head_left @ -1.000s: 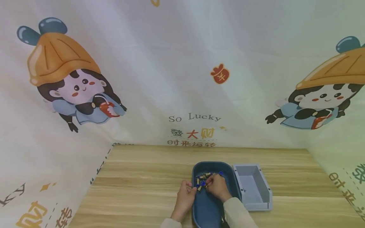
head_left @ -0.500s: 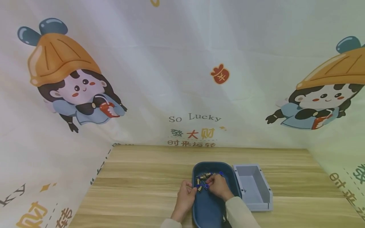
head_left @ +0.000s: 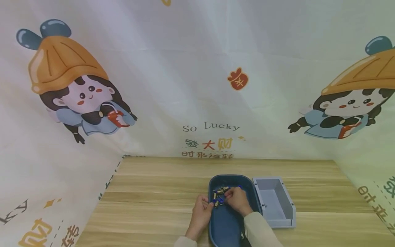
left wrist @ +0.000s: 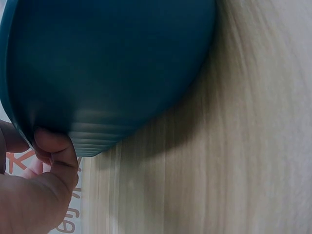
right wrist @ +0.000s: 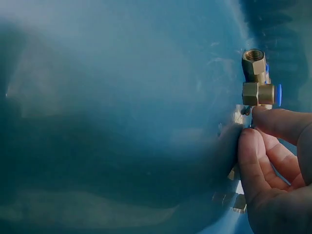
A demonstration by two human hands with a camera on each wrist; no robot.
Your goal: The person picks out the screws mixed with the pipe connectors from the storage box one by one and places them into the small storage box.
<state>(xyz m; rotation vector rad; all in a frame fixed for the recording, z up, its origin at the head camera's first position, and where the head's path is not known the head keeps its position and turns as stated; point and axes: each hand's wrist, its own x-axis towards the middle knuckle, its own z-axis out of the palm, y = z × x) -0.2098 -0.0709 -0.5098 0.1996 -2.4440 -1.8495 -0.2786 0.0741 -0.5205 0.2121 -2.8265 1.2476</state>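
Note:
My left hand [head_left: 200, 211] pinches the left rim of a dark blue tray [head_left: 226, 226]; the left wrist view shows the thumb against the tray's outer wall [left wrist: 112, 53]. At the tray's far end lies a small pile of brass push-in fittings [head_left: 217, 195] with blue collars. My right hand [head_left: 239, 200] reaches into the tray at this pile, fingers bent. In the right wrist view, thumb and index fingertip come close together just beside a brass fitting [right wrist: 253, 92]. A small dark bit shows by these fingertips; I cannot tell whether they pinch it.
A grey open-front bin [head_left: 274, 199] stands against the tray's right side, with a tiny dark piece [head_left: 265, 206] inside near its left wall. Both stand on a wood-grain table [head_left: 154, 199]. A printed cloth [head_left: 197, 85] hangs behind and along both sides.
My right hand has shifted slightly away from the near fittings, its fingertips now a little farther back and right. My left hand stays at the rim.

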